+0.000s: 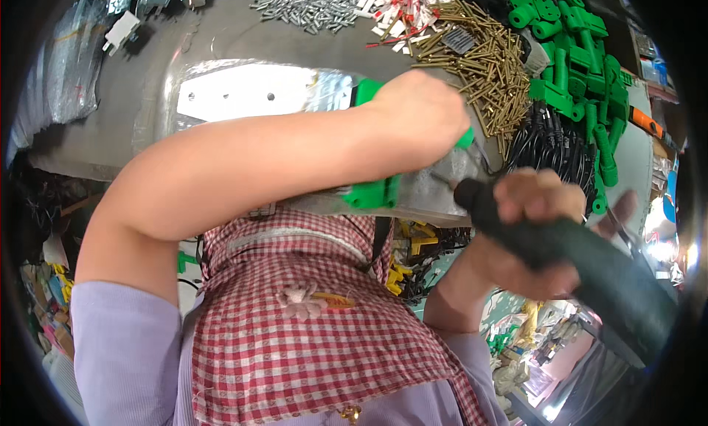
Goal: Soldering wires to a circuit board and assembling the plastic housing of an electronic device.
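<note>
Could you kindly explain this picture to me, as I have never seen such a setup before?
There is no robot here: a camera worn on a person's head looks down past their red-and-white checked cloth apron, and its fisheye lens bends straight edges. The bare left hand lies over a green plastic part, its fingers mostly hidden. The right hand grips a dark, cylindrical, screwdriver-like tool. On the grey work surface lie a flat, bright white piece with dark holes, small silvery metal screws, slim brass-coloured metal rods and black bundled cables.
</note>
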`<state>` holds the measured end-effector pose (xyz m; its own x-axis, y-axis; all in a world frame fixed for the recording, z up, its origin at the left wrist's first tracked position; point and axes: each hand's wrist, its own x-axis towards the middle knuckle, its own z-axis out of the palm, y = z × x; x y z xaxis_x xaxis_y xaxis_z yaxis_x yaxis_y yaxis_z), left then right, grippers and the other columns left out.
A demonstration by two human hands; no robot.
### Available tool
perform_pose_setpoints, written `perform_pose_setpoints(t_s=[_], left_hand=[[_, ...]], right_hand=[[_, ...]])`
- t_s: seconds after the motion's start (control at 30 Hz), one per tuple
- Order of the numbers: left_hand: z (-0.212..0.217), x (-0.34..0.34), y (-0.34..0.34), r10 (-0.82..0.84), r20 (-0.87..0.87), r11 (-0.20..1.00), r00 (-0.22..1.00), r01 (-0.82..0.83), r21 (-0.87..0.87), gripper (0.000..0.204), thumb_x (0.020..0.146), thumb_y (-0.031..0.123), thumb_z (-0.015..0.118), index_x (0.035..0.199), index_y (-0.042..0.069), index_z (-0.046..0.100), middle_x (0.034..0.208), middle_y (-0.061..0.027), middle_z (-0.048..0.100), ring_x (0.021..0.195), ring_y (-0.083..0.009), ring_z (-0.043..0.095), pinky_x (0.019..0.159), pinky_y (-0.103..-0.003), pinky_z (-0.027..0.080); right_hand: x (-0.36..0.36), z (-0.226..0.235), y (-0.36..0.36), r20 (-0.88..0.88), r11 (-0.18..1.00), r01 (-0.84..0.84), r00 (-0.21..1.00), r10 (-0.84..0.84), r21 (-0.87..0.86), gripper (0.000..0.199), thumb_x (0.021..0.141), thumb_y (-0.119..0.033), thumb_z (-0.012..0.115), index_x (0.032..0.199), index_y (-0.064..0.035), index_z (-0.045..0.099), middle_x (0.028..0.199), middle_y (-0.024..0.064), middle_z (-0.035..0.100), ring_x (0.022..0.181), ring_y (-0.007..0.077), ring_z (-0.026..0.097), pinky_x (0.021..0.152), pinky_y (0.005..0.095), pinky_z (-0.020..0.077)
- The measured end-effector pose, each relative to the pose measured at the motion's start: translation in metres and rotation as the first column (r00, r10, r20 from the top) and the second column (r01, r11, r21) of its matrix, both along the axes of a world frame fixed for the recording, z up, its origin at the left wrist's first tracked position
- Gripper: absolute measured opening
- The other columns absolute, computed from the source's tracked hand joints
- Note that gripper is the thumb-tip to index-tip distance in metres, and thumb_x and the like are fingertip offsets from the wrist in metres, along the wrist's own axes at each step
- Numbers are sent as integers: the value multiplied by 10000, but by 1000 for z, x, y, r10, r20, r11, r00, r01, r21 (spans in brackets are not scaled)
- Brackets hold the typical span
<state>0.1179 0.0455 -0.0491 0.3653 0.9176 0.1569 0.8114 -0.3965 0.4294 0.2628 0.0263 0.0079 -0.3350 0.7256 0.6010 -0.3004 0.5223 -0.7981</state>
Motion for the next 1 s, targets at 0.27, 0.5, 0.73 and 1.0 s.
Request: perform_pose_setpoints(t_s=[0.27, 0.5, 0.73, 1.0], left_hand=[[1, 5, 3, 17, -5, 999, 1000, -18, -31, 181, 736, 182, 634, 810, 33, 707, 864, -145, 662, 809, -284, 664, 677, -396, 539], [1, -1, -1, 17, -30, 1000, 999, -17, -3, 176, 759, 184, 616, 810, 47, 713, 874, -138, 665, 808, -281, 668, 676, -391, 542], [19, -61, -19, -3, 52, 962, 999, 17, -272, 668, 743, 479, 700, 1254, 81, 537, 1088, -172, 590, 1047, -346, 569, 879, -423, 475], [0, -75, -50, 76, 99, 994, 992, -68, -83, 768, 750, 476, 687, 1333, 42, 440, 1127, -159, 569, 1073, -350, 523, 899, -445, 462]], right_hand=[[-11, -29, -34, 179, 992, 16, 984, 7, -123, 1023, 796, -592, 651, 1480, -96, 75, 764, 90, 531, 567, 204, 526, 555, 346, 483], [-16, 6, -31, -105, 970, -241, 965, 240, 2, 939, 837, -361, 703, 1487, -186, 48, 822, 163, 599, 644, 288, 596, 576, 406, 517], [-11, -29, -14, 105, 917, -374, 926, 362, 137, 803, 818, -517, 661, 1419, -141, 282, 753, 106, 549, 550, 218, 537, 483, 313, 466], [-21, -31, -22, 2, 936, -352, 936, 352, 29, 819, 820, -567, 632, 1408, -113, 289, 753, 99, 539, 549, 204, 516, 490, 310, 454]])
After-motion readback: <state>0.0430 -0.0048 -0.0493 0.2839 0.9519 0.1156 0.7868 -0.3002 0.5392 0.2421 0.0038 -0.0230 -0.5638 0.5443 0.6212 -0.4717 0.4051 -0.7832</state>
